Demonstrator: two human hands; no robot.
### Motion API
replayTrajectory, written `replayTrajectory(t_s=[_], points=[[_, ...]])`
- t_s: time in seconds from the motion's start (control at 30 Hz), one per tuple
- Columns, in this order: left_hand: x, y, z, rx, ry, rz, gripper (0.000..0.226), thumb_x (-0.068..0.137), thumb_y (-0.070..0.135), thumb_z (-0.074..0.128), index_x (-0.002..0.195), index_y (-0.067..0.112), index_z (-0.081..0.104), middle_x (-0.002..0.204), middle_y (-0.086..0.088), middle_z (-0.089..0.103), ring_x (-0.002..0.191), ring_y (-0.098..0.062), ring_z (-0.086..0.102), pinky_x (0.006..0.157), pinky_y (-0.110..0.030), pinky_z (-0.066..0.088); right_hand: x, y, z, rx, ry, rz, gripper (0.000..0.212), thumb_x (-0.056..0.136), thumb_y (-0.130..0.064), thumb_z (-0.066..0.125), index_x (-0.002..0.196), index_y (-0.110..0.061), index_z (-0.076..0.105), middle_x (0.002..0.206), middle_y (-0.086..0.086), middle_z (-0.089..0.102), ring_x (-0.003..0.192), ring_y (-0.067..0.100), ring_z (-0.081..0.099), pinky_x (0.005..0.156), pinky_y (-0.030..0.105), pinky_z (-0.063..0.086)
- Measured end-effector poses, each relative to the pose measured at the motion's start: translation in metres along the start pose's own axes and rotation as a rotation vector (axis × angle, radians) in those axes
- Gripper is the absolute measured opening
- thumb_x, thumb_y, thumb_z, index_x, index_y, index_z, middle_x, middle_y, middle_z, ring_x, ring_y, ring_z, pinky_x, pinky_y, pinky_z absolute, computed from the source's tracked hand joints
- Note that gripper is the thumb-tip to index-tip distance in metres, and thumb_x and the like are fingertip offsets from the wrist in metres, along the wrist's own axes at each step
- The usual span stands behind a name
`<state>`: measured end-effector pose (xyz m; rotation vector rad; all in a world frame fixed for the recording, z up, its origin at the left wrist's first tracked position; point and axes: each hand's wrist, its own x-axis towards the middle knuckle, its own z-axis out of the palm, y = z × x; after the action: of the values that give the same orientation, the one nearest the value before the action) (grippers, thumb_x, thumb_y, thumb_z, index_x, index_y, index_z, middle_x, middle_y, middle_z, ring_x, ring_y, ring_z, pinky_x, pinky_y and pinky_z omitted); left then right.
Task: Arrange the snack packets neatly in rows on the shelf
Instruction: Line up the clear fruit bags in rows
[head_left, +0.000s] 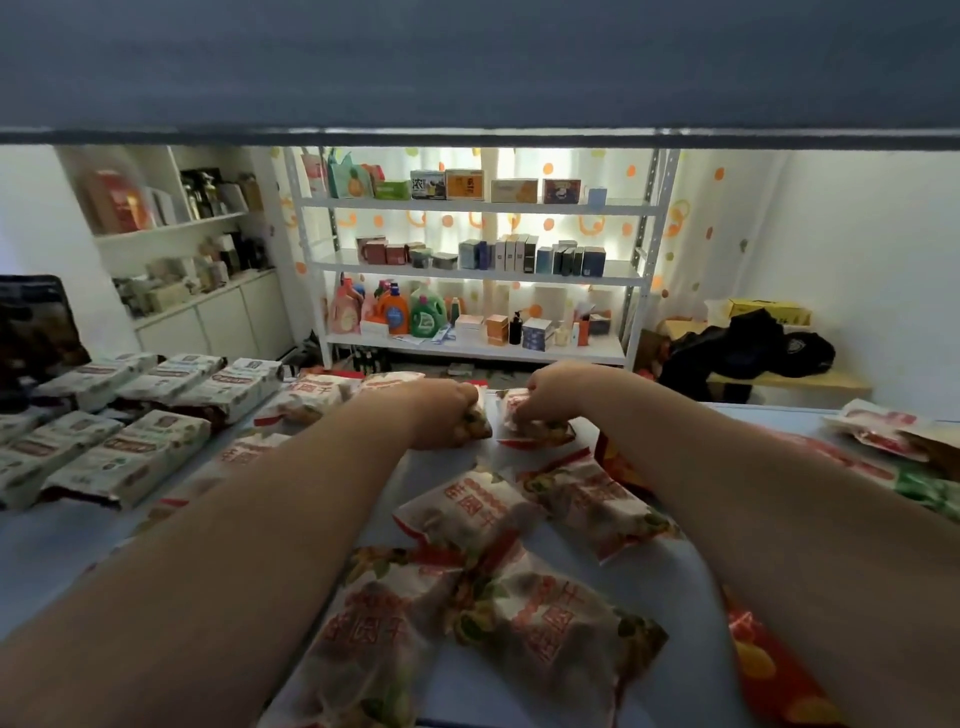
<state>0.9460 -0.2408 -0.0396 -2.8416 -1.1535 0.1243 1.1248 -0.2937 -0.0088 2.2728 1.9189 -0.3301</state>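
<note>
Shelf (519, 670): pale blue board, open at the back, partly stocked.

Left hand (441, 413): reaching to the far edge, fingers curled down onto a fruit-print packet (475, 421); appears clamped on it, though the grip itself is hidden under the hand.

Right hand (550, 395): just beside the left, fingers pinching the top of a second packet (535, 426).

Loose packets (467, 514): four of the same kind lying askew in the foreground, some overlapping, between the forearms.

White packs (130, 457): already in tidy rows at the left.

Handling note: the step looks like setting the back row. Best to square both held packets to the far edge, sides touching, print facing one way, then draw the crooked ones up behind them without stacking.
</note>
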Motion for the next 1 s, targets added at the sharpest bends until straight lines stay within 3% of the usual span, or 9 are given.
replayTrajectory(t_s=[0.17, 0.33, 0.4, 0.47, 0.6, 0.73, 0.8, 0.9, 1.0], points=[[0.0, 0.002, 0.004, -0.014, -0.003, -0.021, 0.042, 0.091, 0.043, 0.056, 0.126, 0.02, 0.05, 0.126, -0.006, 0.046, 0.103, -0.024, 0.055, 0.085, -0.035, 0.046, 0.003, -0.004, 0.008, 0.007, 0.011, 0.0, 0.048, 0.097, -0.047, 0.046, 0.129, -0.013, 0.058, 0.113, 0.007, 0.064, 0.102, 0.022, 0.059, 0.092, 0.035, 0.049], [-0.016, 0.006, -0.011, -0.073, 0.038, -0.016, 0.05, 0.092, 0.037, 0.057, 0.139, 0.022, 0.045, 0.14, -0.007, 0.045, 0.118, -0.026, 0.052, 0.098, -0.039, 0.044, -0.017, -0.005, 0.008, -0.03, 0.158, -0.058, 0.056, 0.098, -0.045, 0.049, 0.145, -0.015, 0.043, 0.14, 0.01, 0.053, 0.123, 0.027, 0.052, 0.097, 0.037, 0.043], [-0.03, 0.01, -0.02, -0.097, 0.126, 0.019, 0.048, 0.091, 0.035, 0.059, 0.137, 0.025, 0.048, 0.137, -0.005, 0.05, 0.117, -0.024, 0.053, 0.097, -0.037, 0.045, -0.035, -0.005, 0.002, -0.046, 0.296, -0.135, 0.05, 0.097, -0.043, 0.052, 0.139, -0.018, 0.048, 0.136, 0.008, 0.056, 0.117, 0.025, 0.054, 0.092, 0.035, 0.045], [-0.047, 0.016, -0.028, -0.124, 0.117, 0.077, 0.039, 0.09, 0.039, 0.059, 0.127, 0.029, 0.056, 0.124, 0.0, 0.059, 0.102, -0.017, 0.057, 0.088, -0.033, 0.049, -0.06, -0.007, -0.005, -0.059, 0.317, -0.182, 0.041, 0.095, -0.044, 0.055, 0.131, -0.024, 0.055, 0.126, 0.0, 0.06, 0.102, 0.018, 0.055, 0.081, 0.032, 0.046], [-0.079, 0.036, -0.033, -0.121, -0.066, 0.159, 0.052, 0.084, 0.055, 0.06, 0.132, 0.037, 0.05, 0.126, 0.005, 0.056, 0.106, -0.016, 0.055, 0.087, -0.034, 0.047, -0.116, -0.008, -0.004, -0.175, 0.06, -0.075, 0.046, 0.088, -0.05, 0.062, 0.129, -0.03, 0.057, 0.117, -0.003, 0.061, 0.09, 0.014, 0.056, 0.064, 0.028, 0.041], [-0.093, 0.048, -0.028, -0.053, -0.149, 0.208, 0.053, 0.083, 0.052, 0.062, 0.134, 0.048, 0.046, 0.134, -0.001, 0.044, 0.116, -0.023, 0.048, 0.095, -0.04, 0.046, -0.144, -0.012, 0.02, -0.23, -0.082, 0.067, 0.045, 0.084, -0.041, 0.067, 0.127, -0.027, 0.06, 0.115, 0.001, 0.064, 0.097, 0.019, 0.061, 0.081, 0.034, 0.053], [-0.096, 0.048, -0.023, -0.044, -0.13, 0.208, 0.049, 0.085, 0.05, 0.06, 0.132, 0.048, 0.048, 0.132, -0.003, 0.042, 0.115, -0.024, 0.048, 0.096, -0.042, 0.047, -0.147, -0.015, 0.03, -0.244, -0.057, 0.098, 0.052, 0.08, -0.042, 0.066, 0.131, -0.034, 0.055, 0.107, -0.002, 0.062, 0.089, 0.016, 0.058, 0.073, 0.032, 0.052], [-0.097, 0.04, -0.019, -0.018, -0.068, 0.173, 0.045, 0.088, 0.05, 0.054, 0.133, 0.042, 0.05, 0.135, -0.003, 0.046, 0.114, -0.023, 0.051, 0.095, -0.041, 0.047, -0.143, -0.018, 0.043, -0.184, 0.055, 0.092, 0.058, 0.083, -0.05, 0.061, 0.139, -0.043, 0.047, 0.117, -0.002, 0.062, 0.09, 0.017, 0.051, 0.057, 0.025, 0.036], [-0.095, 0.03, -0.015, 0.034, -0.028, 0.108, 0.047, 0.093, 0.05, 0.046, 0.136, 0.033, 0.049, 0.142, -0.005, 0.045, 0.123, -0.025, 0.047, 0.097, -0.04, 0.044, -0.13, -0.02, 0.058, -0.058, 0.179, 0.109, 0.056, 0.088, -0.06, 0.052, 0.141, -0.042, 0.046, 0.112, 0.006, 0.059, 0.089, 0.019, 0.048, 0.061, 0.028, 0.035]])
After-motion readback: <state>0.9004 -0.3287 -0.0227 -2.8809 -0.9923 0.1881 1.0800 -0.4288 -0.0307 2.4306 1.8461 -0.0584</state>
